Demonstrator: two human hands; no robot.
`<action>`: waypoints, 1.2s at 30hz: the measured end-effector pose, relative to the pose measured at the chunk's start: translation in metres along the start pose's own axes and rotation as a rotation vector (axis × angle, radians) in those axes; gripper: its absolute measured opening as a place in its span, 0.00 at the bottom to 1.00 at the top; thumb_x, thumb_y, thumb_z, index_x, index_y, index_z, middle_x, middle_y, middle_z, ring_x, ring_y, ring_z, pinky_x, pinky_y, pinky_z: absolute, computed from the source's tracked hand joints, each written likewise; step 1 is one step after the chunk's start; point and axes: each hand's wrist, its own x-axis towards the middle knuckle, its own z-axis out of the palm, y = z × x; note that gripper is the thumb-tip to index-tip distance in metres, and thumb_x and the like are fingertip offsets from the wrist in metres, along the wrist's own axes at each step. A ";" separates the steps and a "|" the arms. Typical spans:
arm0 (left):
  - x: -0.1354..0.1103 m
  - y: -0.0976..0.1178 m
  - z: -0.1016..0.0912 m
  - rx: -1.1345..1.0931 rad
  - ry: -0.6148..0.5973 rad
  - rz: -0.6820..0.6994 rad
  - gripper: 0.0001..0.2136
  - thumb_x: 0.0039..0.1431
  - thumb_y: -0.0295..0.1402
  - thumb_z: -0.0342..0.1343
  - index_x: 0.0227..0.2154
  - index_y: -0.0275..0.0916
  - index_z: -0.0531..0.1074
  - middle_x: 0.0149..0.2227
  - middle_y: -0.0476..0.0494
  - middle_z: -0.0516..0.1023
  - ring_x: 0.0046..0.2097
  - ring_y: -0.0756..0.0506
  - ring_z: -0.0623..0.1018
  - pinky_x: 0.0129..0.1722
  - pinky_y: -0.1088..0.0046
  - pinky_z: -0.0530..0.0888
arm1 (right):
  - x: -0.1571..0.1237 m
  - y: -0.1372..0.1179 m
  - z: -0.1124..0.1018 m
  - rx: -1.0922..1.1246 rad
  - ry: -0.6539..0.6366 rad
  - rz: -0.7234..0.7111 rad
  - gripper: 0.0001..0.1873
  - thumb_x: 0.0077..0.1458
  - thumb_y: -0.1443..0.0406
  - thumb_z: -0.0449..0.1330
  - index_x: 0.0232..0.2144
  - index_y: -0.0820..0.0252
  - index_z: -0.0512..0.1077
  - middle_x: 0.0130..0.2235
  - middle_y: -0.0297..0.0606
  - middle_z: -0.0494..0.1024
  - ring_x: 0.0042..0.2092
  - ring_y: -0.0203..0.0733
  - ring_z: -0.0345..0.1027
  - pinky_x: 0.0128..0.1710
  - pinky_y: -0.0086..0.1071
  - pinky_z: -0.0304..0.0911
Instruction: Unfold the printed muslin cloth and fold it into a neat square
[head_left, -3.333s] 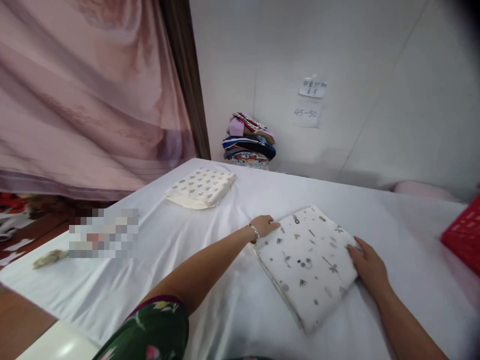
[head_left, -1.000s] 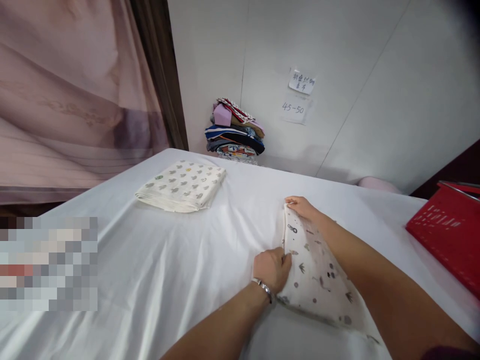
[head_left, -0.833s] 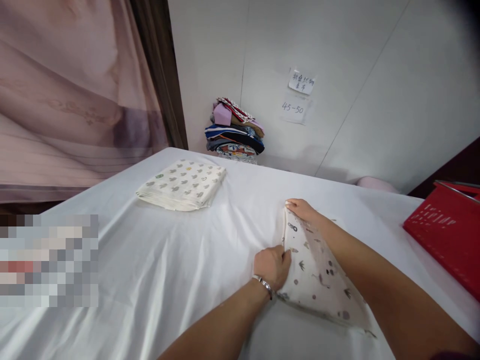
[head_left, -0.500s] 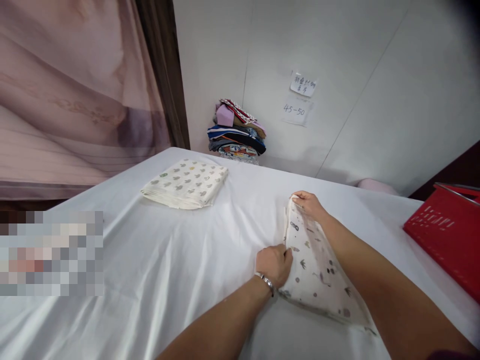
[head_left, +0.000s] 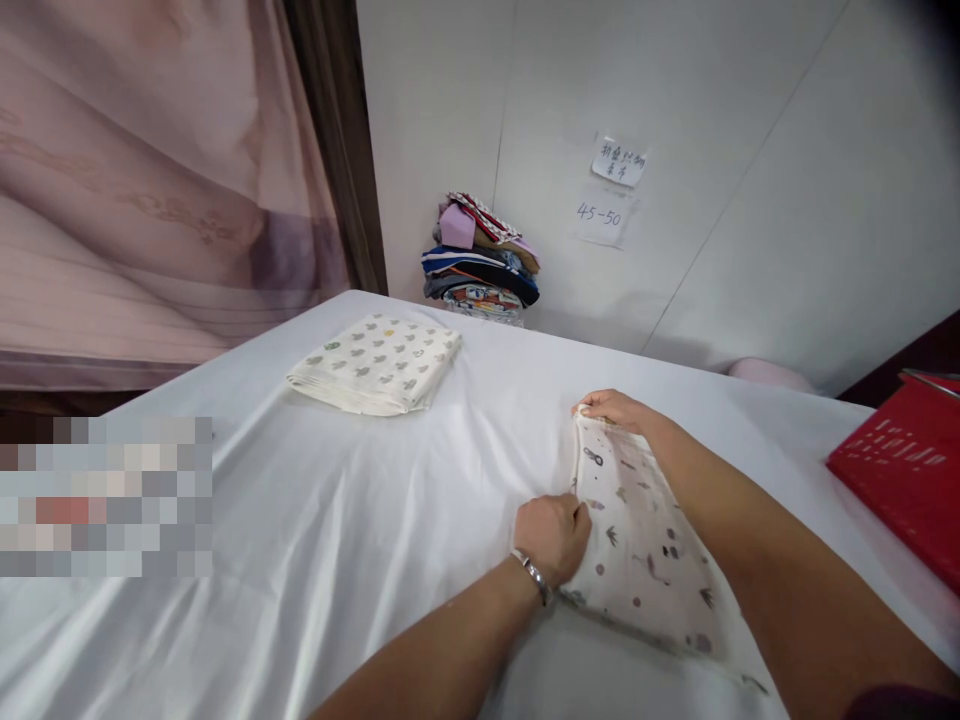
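A thin white cloth [head_left: 637, 540] with small printed figures is stretched between my two hands at the right of the view. My right hand [head_left: 611, 407] pinches its far corner. Closed on the cloth's left edge, nearer to me, is my left hand [head_left: 553, 537], with a metal bracelet at the wrist. The near edge of the cloth slants toward my right forearm, which hides part of its right side. Farther off to the left, a folded cream cloth [head_left: 375, 365] with grey and a few coloured prints lies flat on the white-covered table [head_left: 420, 490].
A stack of folded fabrics [head_left: 480, 255] stands beyond the table's far edge by the wall. Two paper notes [head_left: 604, 218] hang there. A red bag or box [head_left: 900, 470] sits at the right. Pink curtains [head_left: 150, 200] hang at the left. A blurred patch covers the left edge.
My right hand has drawn the far corner slightly toward me and left. The cloth's upper edge now lies broader and flatter. My left hand keeps its hold; the view has shifted a little.
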 end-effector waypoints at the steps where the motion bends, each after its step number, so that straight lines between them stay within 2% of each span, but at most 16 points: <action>1: 0.000 0.000 0.000 -0.005 -0.004 -0.003 0.20 0.62 0.40 0.38 0.31 0.40 0.75 0.33 0.41 0.78 0.36 0.44 0.76 0.33 0.71 0.64 | 0.001 -0.001 -0.001 -0.013 -0.005 0.001 0.11 0.36 0.60 0.64 0.25 0.59 0.75 0.36 0.39 0.79 0.33 0.40 0.69 0.32 0.30 0.62; 7: 0.000 -0.001 0.001 -0.025 -0.011 -0.010 0.20 0.61 0.41 0.38 0.31 0.40 0.75 0.34 0.41 0.78 0.36 0.44 0.76 0.33 0.70 0.64 | -0.003 -0.002 -0.005 -0.052 -0.004 -0.025 0.12 0.37 0.60 0.64 0.29 0.58 0.76 0.38 0.38 0.78 0.34 0.39 0.68 0.32 0.29 0.61; 13: 0.000 0.000 -0.001 -0.016 -0.011 -0.013 0.19 0.61 0.40 0.38 0.31 0.40 0.75 0.32 0.42 0.78 0.35 0.44 0.76 0.32 0.71 0.64 | 0.004 0.006 -0.003 -0.091 0.073 -0.051 0.11 0.35 0.61 0.64 0.26 0.60 0.76 0.28 0.33 0.77 0.31 0.37 0.66 0.33 0.29 0.60; 18: 0.000 -0.001 0.000 -0.002 0.012 -0.004 0.20 0.61 0.40 0.38 0.31 0.40 0.75 0.32 0.42 0.78 0.34 0.44 0.76 0.31 0.71 0.63 | 0.007 0.009 -0.001 -0.057 0.145 -0.084 0.12 0.37 0.59 0.62 0.26 0.60 0.75 0.26 0.32 0.75 0.29 0.36 0.65 0.33 0.29 0.60; 21: 0.000 -0.001 0.000 -0.010 -0.007 -0.017 0.19 0.61 0.40 0.39 0.32 0.40 0.75 0.33 0.42 0.78 0.36 0.44 0.76 0.33 0.71 0.64 | 0.004 0.008 -0.002 -0.045 0.124 -0.070 0.12 0.38 0.59 0.63 0.26 0.60 0.76 0.27 0.35 0.76 0.30 0.37 0.66 0.33 0.30 0.60; 26: 0.000 -0.001 -0.001 -0.015 -0.013 -0.007 0.20 0.62 0.40 0.38 0.32 0.40 0.75 0.33 0.41 0.78 0.35 0.45 0.76 0.33 0.71 0.64 | -0.002 -0.004 -0.013 -0.008 0.121 -0.075 0.14 0.37 0.57 0.64 0.28 0.59 0.76 0.38 0.39 0.77 0.37 0.40 0.67 0.36 0.30 0.61; 31: 0.000 -0.001 0.001 -0.003 0.006 -0.001 0.20 0.62 0.40 0.38 0.32 0.40 0.75 0.33 0.41 0.78 0.35 0.45 0.76 0.33 0.71 0.64 | -0.012 -0.016 -0.021 -0.037 0.032 0.008 0.14 0.37 0.56 0.64 0.25 0.60 0.76 0.26 0.38 0.76 0.27 0.39 0.66 0.28 0.31 0.61; 36: 0.000 -0.001 0.001 0.013 0.034 0.022 0.20 0.61 0.40 0.38 0.31 0.41 0.75 0.31 0.41 0.78 0.33 0.44 0.76 0.31 0.71 0.64 | -0.008 -0.021 -0.014 -0.124 -0.017 0.056 0.09 0.35 0.61 0.64 0.23 0.59 0.77 0.25 0.37 0.76 0.24 0.37 0.64 0.23 0.29 0.59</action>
